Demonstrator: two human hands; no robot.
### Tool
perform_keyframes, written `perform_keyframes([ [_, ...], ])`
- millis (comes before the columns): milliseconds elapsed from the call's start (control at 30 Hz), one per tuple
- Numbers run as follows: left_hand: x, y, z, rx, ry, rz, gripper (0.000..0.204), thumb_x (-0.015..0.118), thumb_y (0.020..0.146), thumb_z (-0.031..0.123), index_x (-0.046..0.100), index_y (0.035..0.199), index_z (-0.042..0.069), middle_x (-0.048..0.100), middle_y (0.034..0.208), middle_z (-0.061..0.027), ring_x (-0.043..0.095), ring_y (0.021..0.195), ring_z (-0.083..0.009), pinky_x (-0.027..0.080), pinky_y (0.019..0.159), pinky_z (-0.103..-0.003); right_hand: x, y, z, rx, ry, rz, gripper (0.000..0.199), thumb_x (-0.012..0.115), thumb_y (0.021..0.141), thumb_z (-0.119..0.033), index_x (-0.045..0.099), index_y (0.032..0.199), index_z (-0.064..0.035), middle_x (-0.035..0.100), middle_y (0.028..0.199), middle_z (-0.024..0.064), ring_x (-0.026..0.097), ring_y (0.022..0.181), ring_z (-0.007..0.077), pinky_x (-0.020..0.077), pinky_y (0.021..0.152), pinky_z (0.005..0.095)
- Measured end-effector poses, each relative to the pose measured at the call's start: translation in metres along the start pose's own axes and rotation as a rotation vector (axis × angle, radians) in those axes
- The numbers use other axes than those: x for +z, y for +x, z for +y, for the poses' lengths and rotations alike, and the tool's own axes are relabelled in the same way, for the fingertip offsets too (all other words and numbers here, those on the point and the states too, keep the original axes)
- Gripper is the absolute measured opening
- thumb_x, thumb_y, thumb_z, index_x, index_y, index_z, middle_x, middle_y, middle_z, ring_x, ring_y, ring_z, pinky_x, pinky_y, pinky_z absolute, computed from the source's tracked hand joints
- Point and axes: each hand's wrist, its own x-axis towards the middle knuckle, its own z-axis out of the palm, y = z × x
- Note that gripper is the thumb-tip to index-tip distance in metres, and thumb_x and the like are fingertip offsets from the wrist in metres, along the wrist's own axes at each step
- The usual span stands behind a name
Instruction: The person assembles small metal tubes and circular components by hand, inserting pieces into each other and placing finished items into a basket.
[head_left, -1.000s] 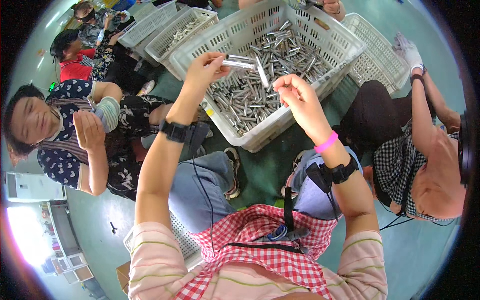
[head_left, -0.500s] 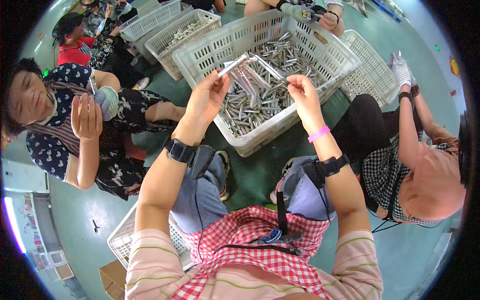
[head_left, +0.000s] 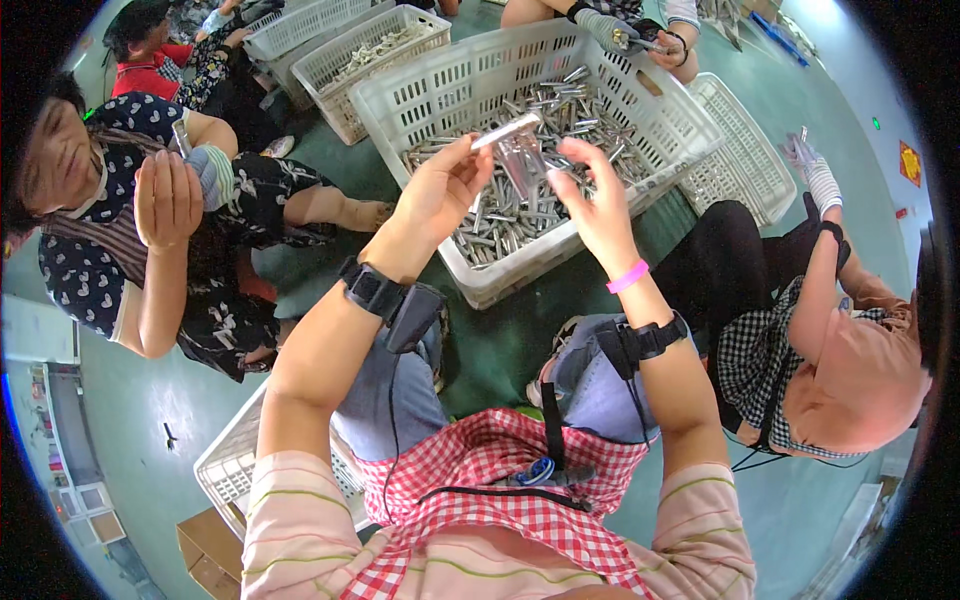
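Note:
My left hand (head_left: pixel 440 192) pinches one end of a slender, shiny silver metal piece (head_left: pixel 506 131) between thumb and fingers. Below that piece hang clear, glossy strips (head_left: pixel 522 168) that look like thin plastic; what they are fixed to is hard to make out. Close by on the right, my right hand (head_left: pixel 600 200) has thumb and fingers apart, its thumb tip near the strips. Both hands are over a large white plastic basket (head_left: pixel 520 270) holding a heap of similar silver pieces (head_left: pixel 590 112).
Another white basket (head_left: pixel 375 75) with pale pieces stands at the far left. A perforated crate (head_left: pixel 745 150) is on the right. Co-workers sit to the left, right and across; the one across has a gloved hand (head_left: pixel 603 30). A cardboard box (head_left: pixel 212 550) lies low at the left.
Both hands have come closer together, the left moving right with its silver piece. The second silver piece that was at my right fingertips is no longer there, and those fingers have spread.

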Motion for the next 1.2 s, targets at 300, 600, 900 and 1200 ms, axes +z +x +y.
perform_keyframes([
  [300,0.014,-0.001,-0.029,-0.021,0.056,-0.072,0.018,0.052,0.088,0.008,0.052,0.101,-0.003,0.057,0.095,-0.011,0.059,0.088,-0.0175,0.051,0.083,-0.027,0.017,0.004,0.023,0.258,0.075,-0.107,0.035,0.069,0.07,-0.017,0.058,0.099,0.0002,0.062,0.094,0.0149,0.061,0.087,0.0229,0.0448,0.077,0.032],
  [600,0.014,-0.003,-0.011,0.76,1.602,-0.133,0.033,0.069,0.073,0.021,0.057,0.098,0.004,0.054,0.093,-0.0113,0.056,0.088,-0.0264,0.045,0.079,-0.034,0.02,-0.002,0.018,0.093,-0.249,-0.121,0.022,0.064,0.076,-0.015,0.057,0.092,-0.0011,0.061,0.085,0.0168,0.059,0.081,0.0319,0.0445,0.07,0.0364],
  [900,0.023,-0.011,-0.009,0.794,1.578,-0.229,0.022,0.071,0.07,0.013,0.06,0.085,0.002,0.057,0.079,-0.0056,0.055,0.063,-0.0138,0.045,0.061,-0.025,0.025,-0.007,0.016,-0.141,-0.332,-0.14,0.017,0.061,0.074,-0.012,0.058,0.09,-0.0063,0.062,0.078,0.0109,0.057,0.077,0.0302,0.0408,0.069,0.0412],
  [1200,0.019,-0.007,0.006,0.35,1.139,-0.143,0.025,0.061,0.084,0.017,0.062,0.098,-0.003,0.059,0.081,-0.0014,0.055,0.072,-0.0074,0.046,0.068,-0.021,0.02,-0.001,0.01,0.171,0.075,-0.298,0.019,0.059,0.082,-0.015,0.058,0.095,-0.0009,0.06,0.074,0.011,0.05,0.061,0.0127,0.0413,0.058,0.0289],
])
